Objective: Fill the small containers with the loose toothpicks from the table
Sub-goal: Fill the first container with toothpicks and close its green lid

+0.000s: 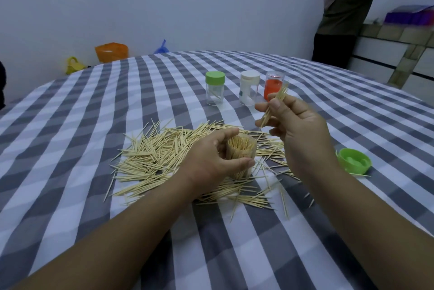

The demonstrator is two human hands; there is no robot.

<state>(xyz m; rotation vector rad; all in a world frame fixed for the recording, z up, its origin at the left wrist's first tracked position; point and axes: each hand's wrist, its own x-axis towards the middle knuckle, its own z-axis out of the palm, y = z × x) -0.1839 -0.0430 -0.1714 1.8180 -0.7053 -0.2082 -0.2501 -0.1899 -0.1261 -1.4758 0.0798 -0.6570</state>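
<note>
The left hand (211, 160) gripped a clear open container (242, 148), thumb and fingers curled round its wall, with the container standing in the toothpick pile (164, 155) on the checked tablecloth (94, 125). The container was already packed close to its mouth with upright toothpicks. The right hand (300, 130) hung above and to the right of that container, just beyond it, pinching a small bundle of toothpicks (274, 104) between thumb and fingers.

The bundle's long axis ran steeply, its upper tips leaning away and to the right, its lower tips pointing down and left towards the container's mouth. That was the relation that mattered: the lower ends sat above and slightly right of the opening, apart from it, so the coming move looked to be a short drop down and leftwards with the bundle swung nearer upright to match the sticks already inside. With so little room left at the mouth, the tips could catch on the packed ends and splay.

Beyond the held container stood three more: a green-lidded jar (215, 87) with a few sticks inside, a white-lidded jar (249, 87) and an orange-capped jar (272, 87) partly hidden behind the bundle. A loose green lid (354, 160) lay to the right of the container, well apart from it.
</note>
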